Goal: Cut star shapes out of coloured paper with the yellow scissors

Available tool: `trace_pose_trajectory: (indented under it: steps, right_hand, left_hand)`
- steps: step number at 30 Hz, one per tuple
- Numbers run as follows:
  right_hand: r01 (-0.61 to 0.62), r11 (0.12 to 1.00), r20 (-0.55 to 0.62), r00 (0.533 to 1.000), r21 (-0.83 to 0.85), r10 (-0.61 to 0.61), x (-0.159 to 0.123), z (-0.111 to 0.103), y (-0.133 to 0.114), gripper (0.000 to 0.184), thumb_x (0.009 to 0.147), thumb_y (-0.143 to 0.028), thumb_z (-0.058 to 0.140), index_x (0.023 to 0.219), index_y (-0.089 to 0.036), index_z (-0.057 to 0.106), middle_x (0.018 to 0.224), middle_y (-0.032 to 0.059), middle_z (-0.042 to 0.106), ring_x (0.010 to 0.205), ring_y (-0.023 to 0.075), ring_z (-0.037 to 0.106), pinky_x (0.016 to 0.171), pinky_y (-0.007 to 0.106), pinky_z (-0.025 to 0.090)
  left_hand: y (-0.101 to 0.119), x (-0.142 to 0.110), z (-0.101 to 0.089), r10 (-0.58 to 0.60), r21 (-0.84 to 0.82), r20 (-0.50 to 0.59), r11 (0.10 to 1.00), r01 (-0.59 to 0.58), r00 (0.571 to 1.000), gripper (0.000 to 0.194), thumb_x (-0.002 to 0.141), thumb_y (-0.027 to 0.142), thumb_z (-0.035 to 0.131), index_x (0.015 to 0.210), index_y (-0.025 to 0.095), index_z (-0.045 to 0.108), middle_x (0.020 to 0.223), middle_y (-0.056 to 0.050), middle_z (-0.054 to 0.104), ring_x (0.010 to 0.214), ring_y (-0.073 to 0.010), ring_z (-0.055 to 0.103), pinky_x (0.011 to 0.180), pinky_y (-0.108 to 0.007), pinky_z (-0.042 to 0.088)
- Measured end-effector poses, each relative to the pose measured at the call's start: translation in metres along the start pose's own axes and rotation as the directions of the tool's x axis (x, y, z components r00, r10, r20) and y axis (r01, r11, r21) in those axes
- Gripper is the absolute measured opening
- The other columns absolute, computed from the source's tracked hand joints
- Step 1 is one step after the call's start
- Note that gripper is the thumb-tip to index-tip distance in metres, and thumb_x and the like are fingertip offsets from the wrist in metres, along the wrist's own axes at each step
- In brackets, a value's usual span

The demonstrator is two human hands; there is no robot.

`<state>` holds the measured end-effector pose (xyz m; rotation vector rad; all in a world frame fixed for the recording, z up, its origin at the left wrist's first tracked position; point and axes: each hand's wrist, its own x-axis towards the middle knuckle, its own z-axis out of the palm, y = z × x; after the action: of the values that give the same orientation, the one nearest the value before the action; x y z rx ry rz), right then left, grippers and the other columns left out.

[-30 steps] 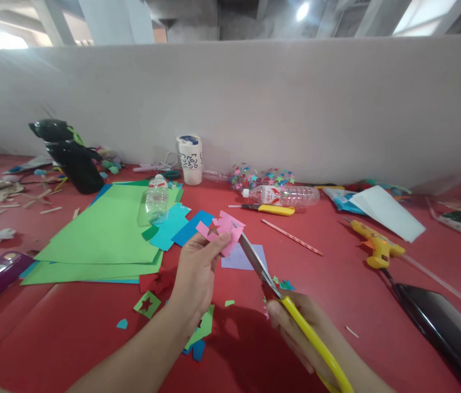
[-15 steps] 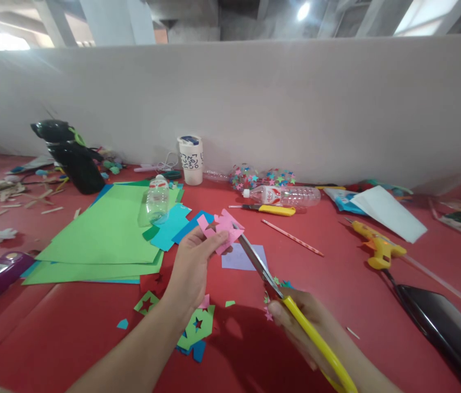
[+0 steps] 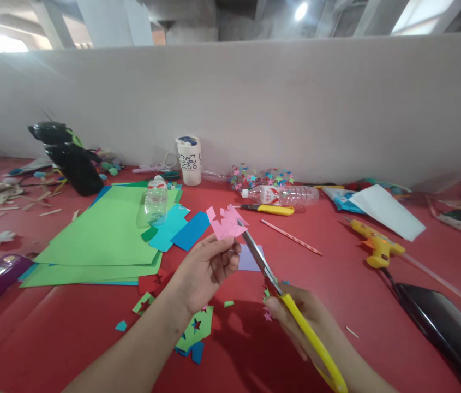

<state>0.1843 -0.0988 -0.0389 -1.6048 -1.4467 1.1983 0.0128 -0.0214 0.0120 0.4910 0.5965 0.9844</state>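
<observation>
Between the thumb and fingers of my left hand (image 3: 209,267) is a piece of pink paper (image 3: 227,222) with notched edges, held up above the table. My right hand (image 3: 299,319) grips yellow-handled scissors (image 3: 310,333), whose blades point up and left. The blade tips meet the right side of the pink paper. Beneath it lies a lilac paper square (image 3: 251,257). Small cut stars (image 3: 267,305) lie partly behind my right hand. Below my left wrist are green paper scraps (image 3: 199,327) with star-shaped holes.
Green sheets (image 3: 103,229) and a clear bottle (image 3: 155,202) lie left. A white cup (image 3: 189,161) and dark flask (image 3: 70,158) stand behind. A lying bottle (image 3: 283,195), yellow cutter (image 3: 275,209) and striped stick (image 3: 291,237) are beyond my hands; a glue gun (image 3: 377,245) is at right.
My left hand has turned and its grip has shifted to the pink paper's lower edge, so more of the paper shows. The scissors stay at its right side.
</observation>
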Motion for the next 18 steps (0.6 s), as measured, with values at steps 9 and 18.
trace_pose_trajectory:
  steps: [9, 18]
  right_hand:
    - [0.029, 0.999, 0.051, 0.998, -0.023, -0.028, 0.0024, -0.0019, 0.0024, 0.053, 0.074, -0.075, 0.045, 0.06, -0.024, 0.037, 0.033, -0.0112, 0.031, 0.024, 0.0054, 0.025, 0.028, 0.021, 0.015]
    - [0.09, 0.993, 0.043, 0.995, -0.077, -0.087, 0.0019, -0.0008, 0.0003, 0.048, 0.076, -0.068, 0.049, 0.061, -0.024, 0.038, 0.043, -0.0101, 0.029, 0.034, 0.007, 0.025, 0.035, 0.023, 0.016]
  left_hand:
    - [0.0028, -0.0009, 0.0012, 0.344, 0.282, 0.002, 0.9, -0.331, 0.939, 0.008, 0.071, 0.015, 0.067, 0.079, 0.016, 0.065, 0.069, -0.001, 0.069, 0.056, -0.0097, 0.063, 0.058, -0.02, 0.05]
    - [0.0051, -0.0049, 0.0026, 0.205, 0.139, 0.058, 0.967, -0.211, 0.977, 0.004, 0.075, 0.011, 0.062, 0.076, 0.014, 0.063, 0.066, -0.002, 0.07, 0.053, -0.0088, 0.064, 0.055, -0.017, 0.051]
